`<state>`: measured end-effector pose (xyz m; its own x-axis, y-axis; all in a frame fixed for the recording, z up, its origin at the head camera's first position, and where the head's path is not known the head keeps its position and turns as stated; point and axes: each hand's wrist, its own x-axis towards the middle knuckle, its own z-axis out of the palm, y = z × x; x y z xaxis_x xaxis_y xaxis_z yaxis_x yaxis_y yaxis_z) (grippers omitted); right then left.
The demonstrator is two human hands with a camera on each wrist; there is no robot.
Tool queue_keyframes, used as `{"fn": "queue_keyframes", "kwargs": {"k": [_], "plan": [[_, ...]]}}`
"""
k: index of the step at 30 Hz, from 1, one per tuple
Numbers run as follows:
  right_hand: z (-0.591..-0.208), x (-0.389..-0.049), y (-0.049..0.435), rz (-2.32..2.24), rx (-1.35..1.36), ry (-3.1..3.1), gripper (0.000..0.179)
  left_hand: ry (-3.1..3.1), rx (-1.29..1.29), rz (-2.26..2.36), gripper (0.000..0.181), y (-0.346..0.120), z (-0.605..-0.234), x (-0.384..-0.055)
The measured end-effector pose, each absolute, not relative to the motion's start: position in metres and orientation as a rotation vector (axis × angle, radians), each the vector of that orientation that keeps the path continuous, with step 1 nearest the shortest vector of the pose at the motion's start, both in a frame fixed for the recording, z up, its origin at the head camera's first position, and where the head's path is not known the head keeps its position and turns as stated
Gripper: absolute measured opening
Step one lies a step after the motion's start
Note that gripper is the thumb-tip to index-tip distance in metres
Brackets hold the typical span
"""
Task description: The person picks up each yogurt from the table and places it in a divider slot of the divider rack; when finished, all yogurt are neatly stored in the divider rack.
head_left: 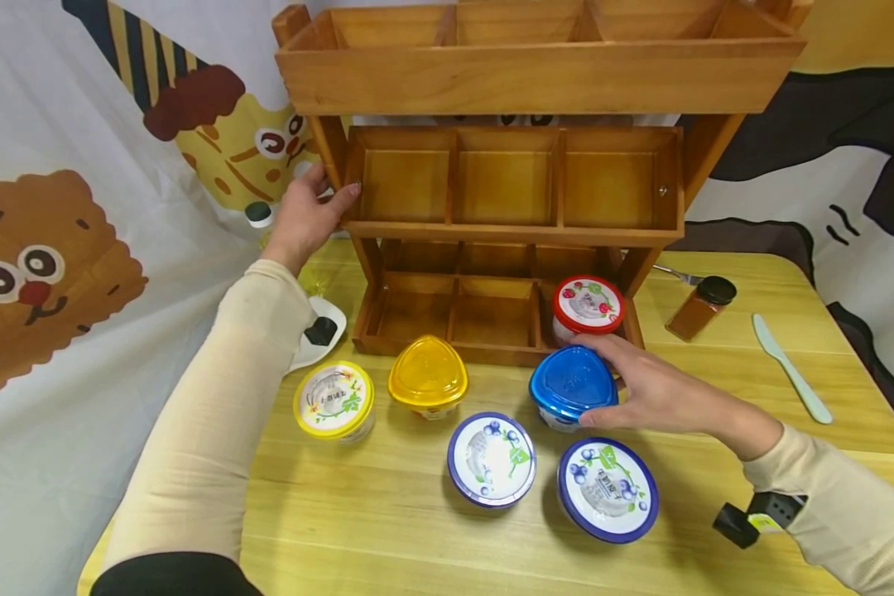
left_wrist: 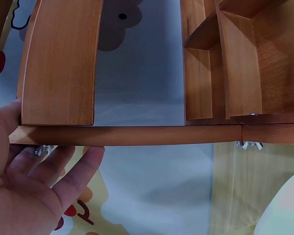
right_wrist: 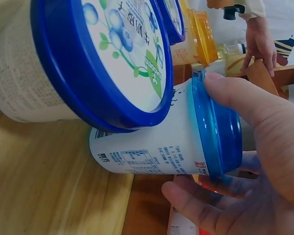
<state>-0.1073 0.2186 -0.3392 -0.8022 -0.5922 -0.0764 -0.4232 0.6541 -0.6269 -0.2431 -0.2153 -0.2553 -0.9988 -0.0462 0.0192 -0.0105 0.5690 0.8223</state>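
Observation:
My left hand grips the left side of a wooden tiered rack, at its middle shelf. In the left wrist view its thumb lies on one face of the side post and the fingers reach round behind. My right hand holds a tub with a clear blue lid, thumb and fingers on opposite sides of the lid. That tub stands upright on the table in front of the rack. Behind it, a red-lidded tub sits in the bottom shelf's right compartment.
A yellow-lidded tub, an orange-lidded tub and two blueberry tubs, one nearer the middle and one right, stand on the table. At right are a brown jar and a pale knife; a white dish lies left.

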Motion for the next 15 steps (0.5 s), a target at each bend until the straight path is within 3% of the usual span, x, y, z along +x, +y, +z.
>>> {"fn": "queue_keyframes", "kwargs": {"k": [15], "plan": [[-0.324, -0.107, 0.218, -0.903, -0.778, 2.611, 0.094, -2.757, 0.033, -1.422, 0.063, -0.217, -0.256, -0.244]]}}
